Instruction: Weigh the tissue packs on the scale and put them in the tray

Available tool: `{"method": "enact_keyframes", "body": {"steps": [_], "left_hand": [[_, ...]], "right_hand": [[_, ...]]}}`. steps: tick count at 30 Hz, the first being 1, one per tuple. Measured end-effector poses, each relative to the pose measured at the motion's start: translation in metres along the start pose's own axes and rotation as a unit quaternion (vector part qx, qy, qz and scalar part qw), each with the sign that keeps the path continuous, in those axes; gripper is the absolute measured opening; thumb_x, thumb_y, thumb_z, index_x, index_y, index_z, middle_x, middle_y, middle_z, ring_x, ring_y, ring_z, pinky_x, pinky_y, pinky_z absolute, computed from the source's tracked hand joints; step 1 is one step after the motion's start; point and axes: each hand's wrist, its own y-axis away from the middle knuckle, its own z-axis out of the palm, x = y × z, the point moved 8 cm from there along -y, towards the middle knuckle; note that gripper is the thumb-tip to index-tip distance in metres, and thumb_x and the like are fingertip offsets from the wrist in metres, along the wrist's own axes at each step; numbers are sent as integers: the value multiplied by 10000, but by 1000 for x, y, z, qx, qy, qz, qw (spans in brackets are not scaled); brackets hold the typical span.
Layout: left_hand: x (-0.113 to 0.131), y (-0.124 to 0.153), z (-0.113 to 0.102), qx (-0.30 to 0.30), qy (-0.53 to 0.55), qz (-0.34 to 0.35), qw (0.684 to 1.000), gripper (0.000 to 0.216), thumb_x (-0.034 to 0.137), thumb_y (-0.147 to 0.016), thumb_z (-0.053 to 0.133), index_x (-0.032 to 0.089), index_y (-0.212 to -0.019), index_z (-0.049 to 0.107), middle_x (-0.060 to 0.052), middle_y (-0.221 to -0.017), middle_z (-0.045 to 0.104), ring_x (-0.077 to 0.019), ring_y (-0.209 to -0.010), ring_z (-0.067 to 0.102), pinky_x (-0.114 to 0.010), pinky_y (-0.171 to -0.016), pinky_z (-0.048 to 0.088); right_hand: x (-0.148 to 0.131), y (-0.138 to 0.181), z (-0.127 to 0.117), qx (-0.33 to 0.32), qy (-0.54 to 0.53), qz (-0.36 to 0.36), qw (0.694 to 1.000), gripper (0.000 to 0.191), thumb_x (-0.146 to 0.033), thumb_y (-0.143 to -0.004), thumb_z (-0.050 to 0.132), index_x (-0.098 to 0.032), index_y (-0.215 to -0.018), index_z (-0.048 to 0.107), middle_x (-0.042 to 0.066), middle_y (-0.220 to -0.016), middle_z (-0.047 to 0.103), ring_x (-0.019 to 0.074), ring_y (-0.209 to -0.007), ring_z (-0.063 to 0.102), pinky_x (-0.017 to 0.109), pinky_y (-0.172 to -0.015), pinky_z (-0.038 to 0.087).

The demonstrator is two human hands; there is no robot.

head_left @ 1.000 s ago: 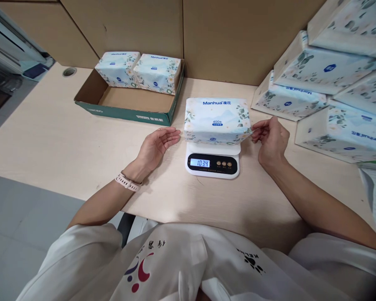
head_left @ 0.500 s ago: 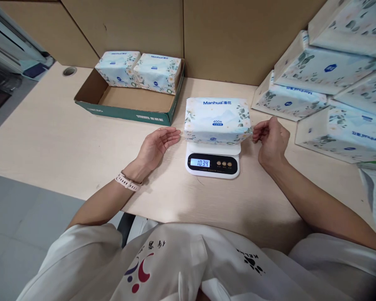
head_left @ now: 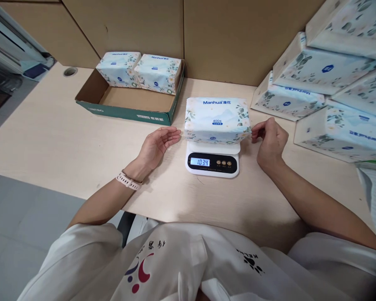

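Head view: a tissue pack (head_left: 217, 119) sits on the scale (head_left: 212, 163), which reads 103.4. At the pack's 9 o'clock the left hand (head_left: 155, 144) lies palm-up with fingers spread, just clear of it. At 3 o'clock the right hand (head_left: 271, 140) curls by the end flap; I cannot tell whether it pinches. Two packs (head_left: 139, 71) lie in the box (head_left: 125, 113) at 11 o'clock and a stack (head_left: 326, 96) sits at 2 o'clock, so the work looks mostly ahead.

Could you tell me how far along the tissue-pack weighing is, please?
Two packs already lie in the green box. One pack sits on the scale, reading 103.4, left hand open beside it, right hand curled at its other end. A stack of packs waits at right.
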Motion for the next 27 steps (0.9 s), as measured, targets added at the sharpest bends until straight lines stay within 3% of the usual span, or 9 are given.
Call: {"method": "enact_keyframes", "body": {"steps": [6, 10, 13, 16, 19, 23, 27], "left_hand": [[1, 0, 1, -2, -2, 1, 1000, 191, 307, -911, 844, 136, -993, 861, -137, -1088, 875, -249, -1086, 833, -439, -1232, 611], [0, 1, 3, -26, -24, 17, 999, 232, 345, -890, 880, 146, -1010, 893, -135, -1146, 893, -257, -1129, 830, -426, -1220, 617], [-2, 2, 5, -43, -55, 31, 997, 267, 375, -897, 894, 169, -1064, 930, -141, -1284, 897, -293, -1280, 819, -432, -1273, 593], [-3, 5, 7, -55, -69, 39, 995, 296, 385, -910, 897, 182, -1120, 947, -150, -1393, 881, -354, -1449, 770, -497, -1375, 529], [-1, 9, 13, -69, -75, 47, 994, 336, 377, -907, 931, 211, -1199, 940, -126, -1511, 845, -391, -1633, 654, -558, -1467, 432], [5, 23, 32, -120, -82, 64, 987, 372, 353, -920, 962, 283, -1281, 913, -62, -1645, 774, -364, -1779, 498, -539, -1520, 355], [13, 37, 49, -176, -73, 83, 978, 453, 327, -909, 974, 293, -1352, 887, -56, -1685, 742, -359, -1793, 474, -491, -1496, 405]], "right_hand": [[3, -1, -2, 3, -5, -16, 1000, 685, -791, -1124, 553, -276, -700, 709, 52, -722, 616, 206, -702, 544, 385, -667, 431], [-9, 2, -3, -13, 24, -94, 995, 484, -559, -1138, 559, -280, -783, 733, 65, -887, 721, 238, -905, 673, 431, -905, 559], [-19, 7, -1, -25, 68, -155, 985, 444, -504, -1145, 506, -289, -845, 753, 74, -990, 768, 265, -1056, 720, 492, -1112, 544], [-24, 14, 0, -27, 103, -175, 979, 457, -512, -1168, 454, -303, -892, 754, 74, -1069, 799, 281, -1161, 737, 541, -1265, 488], [-29, 21, 1, -36, 110, -171, 978, 406, -545, -1178, 467, -313, -1060, 779, 72, -1206, 820, 297, -1255, 733, 600, -1354, 446], [-32, 24, 15, -131, 118, -123, 977, 537, -700, -1168, 480, -331, -1440, 759, 81, -1475, 801, 326, -1407, 710, 695, -1426, 368], [-47, 26, 34, -215, 87, -92, 968, 723, -849, -1114, 502, -336, -1583, 697, 118, -1653, 721, 374, -1570, 644, 674, -1389, 476]]}}
